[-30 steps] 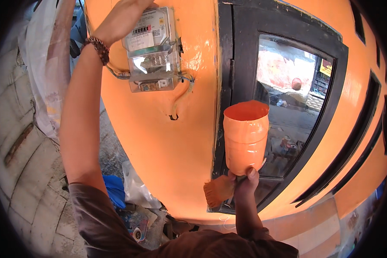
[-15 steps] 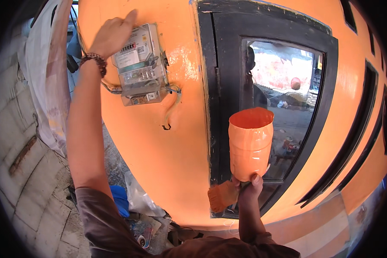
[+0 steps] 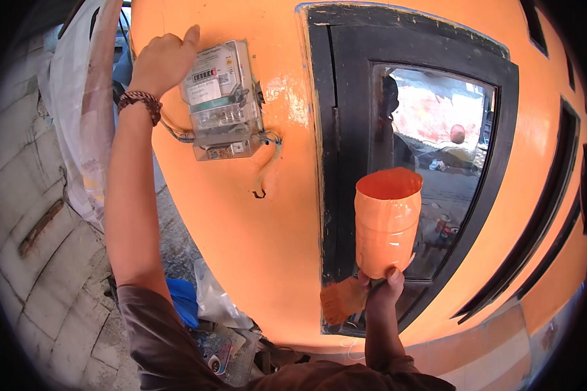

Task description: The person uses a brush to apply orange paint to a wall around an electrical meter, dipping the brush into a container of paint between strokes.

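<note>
My right hand (image 3: 386, 287) grips an orange paint-coated container (image 3: 388, 225), apparently a cut plastic bottle with an open top, holding it upright by its base. A paintbrush (image 3: 342, 301) with orange-soaked bristles points left from the same hand, its handle mostly hidden. My left hand (image 3: 162, 62) is raised beside the upper left of an electricity meter (image 3: 218, 78) with a clear cover. Its thumb sticks out up and to the right; the other fingers bend out of sight, so whether they touch the wall or hold anything is hidden. A beaded bracelet (image 3: 140, 106) circles the left wrist.
The wall (image 3: 241, 228) is glossy orange. Cables (image 3: 267, 138) stick out beside the meter. A dark-framed glass pane (image 3: 453, 189) stands behind the container. Whitish sheeting (image 3: 78, 124) hangs at left. Below lie a blue item (image 3: 182, 301) and a clear plastic bag (image 3: 215, 296).
My left hand has shifted left and slightly down from the meter, uncovering more of its face. The view has turned a little; container and brush stay in my right hand.
</note>
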{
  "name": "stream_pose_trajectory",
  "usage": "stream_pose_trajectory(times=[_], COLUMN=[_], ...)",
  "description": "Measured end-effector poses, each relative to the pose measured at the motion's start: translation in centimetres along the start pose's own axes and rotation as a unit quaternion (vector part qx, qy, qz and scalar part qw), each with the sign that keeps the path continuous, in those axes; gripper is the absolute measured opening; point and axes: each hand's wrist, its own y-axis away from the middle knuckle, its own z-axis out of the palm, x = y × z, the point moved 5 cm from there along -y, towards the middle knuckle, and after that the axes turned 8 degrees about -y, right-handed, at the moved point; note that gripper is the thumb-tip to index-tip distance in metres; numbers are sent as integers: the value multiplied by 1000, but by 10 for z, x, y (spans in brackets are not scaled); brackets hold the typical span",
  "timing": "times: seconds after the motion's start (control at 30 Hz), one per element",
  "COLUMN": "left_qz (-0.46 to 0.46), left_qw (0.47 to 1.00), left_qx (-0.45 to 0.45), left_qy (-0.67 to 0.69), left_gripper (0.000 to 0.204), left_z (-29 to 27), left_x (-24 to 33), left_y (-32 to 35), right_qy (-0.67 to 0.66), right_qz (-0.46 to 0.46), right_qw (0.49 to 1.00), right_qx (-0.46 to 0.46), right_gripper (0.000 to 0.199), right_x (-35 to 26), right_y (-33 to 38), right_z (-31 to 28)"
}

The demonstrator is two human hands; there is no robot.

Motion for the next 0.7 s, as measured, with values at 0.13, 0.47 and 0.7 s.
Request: stream_pose_trajectory(times=[0.13,0.47,0.7], left_qz=[56,43,-61], left_qw=[991,987,793], left_qx=[-68,-113,-117], left_qy=[104,107,594], left_gripper=[75,83,70], left_z=[9,31,9], left_x=[5,-37,-57], left_y=[-9,-44,-38], right_qy=[-4,-28,-11], right_qz=[0,3,-1], right_qw=[1000,999,1000], right_qx=[-14,-40,-20], right_gripper=[88,85,88], right_x=[3,3,-2], right_y=[-1,0,-1], right_z=[2,5,7])
